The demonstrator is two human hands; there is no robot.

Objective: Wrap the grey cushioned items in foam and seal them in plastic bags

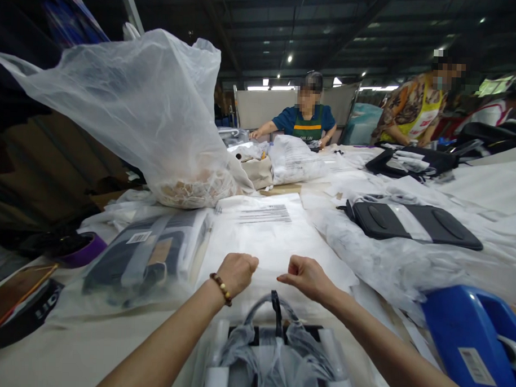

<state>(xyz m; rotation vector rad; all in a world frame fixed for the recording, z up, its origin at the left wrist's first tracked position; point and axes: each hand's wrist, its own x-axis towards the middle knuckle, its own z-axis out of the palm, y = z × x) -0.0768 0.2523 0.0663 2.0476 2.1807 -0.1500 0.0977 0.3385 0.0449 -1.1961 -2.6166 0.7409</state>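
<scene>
Below my wrists, at the bottom middle, a bag [273, 358] with wrapped straps and a looped top handle sits close to me; clear film covers parts of it. My left hand [238, 273], with a bead bracelet at the wrist, is closed just beyond the bag. Facing it across a small gap, my right hand [306, 278] is closed too, thumb against curled fingers. Whether either pinches thin clear film, I cannot make out. Under and beyond both hands lie flat white plastic bags [260, 233] with printed text.
A packed dark bag [146, 257] in clear plastic lies left, below a large translucent sack [159, 111]. To the right are a black case [413, 223], crumpled film [378, 265] and a blue plastic container [468, 342]. Two people [309, 122] work across the table, another partly visible far right.
</scene>
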